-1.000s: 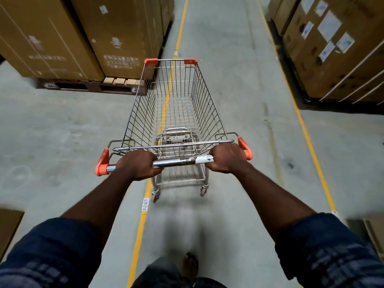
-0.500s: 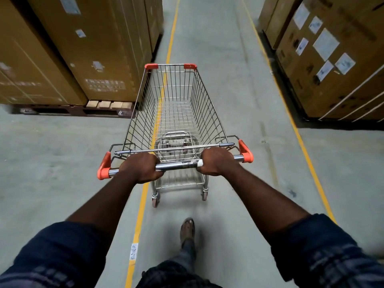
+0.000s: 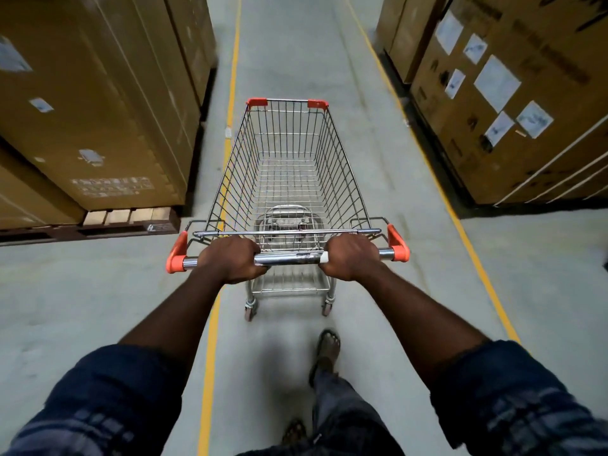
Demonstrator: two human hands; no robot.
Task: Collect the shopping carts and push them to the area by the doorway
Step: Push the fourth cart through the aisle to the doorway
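one shopping cart is counted, with two hands on it. two orange end caps are seen on the handle bar, two orange corner guards on the front rim, and two rear wheels under the near end; the front wheels are hidden. two yellow floor lines are seen, and cardboard boxes are stacked on both sides of the aisle. one wooden pallet is visible under the left stack.

the cart is built of silver wire mesh, narrowing toward the front, with a chrome bar handle and a thin second rail just above it. a small wire flap is seen inside at the handle end.

the cart is located in the middle of the aisle on the grey concrete floor, its left side over the left yellow line, nose pointed away.

the left hand is wrapped around the bar left of centre; the right hand is wrapped around it right of centre. both grips are closed on the bar. one sandalled foot is seen behind the cart.
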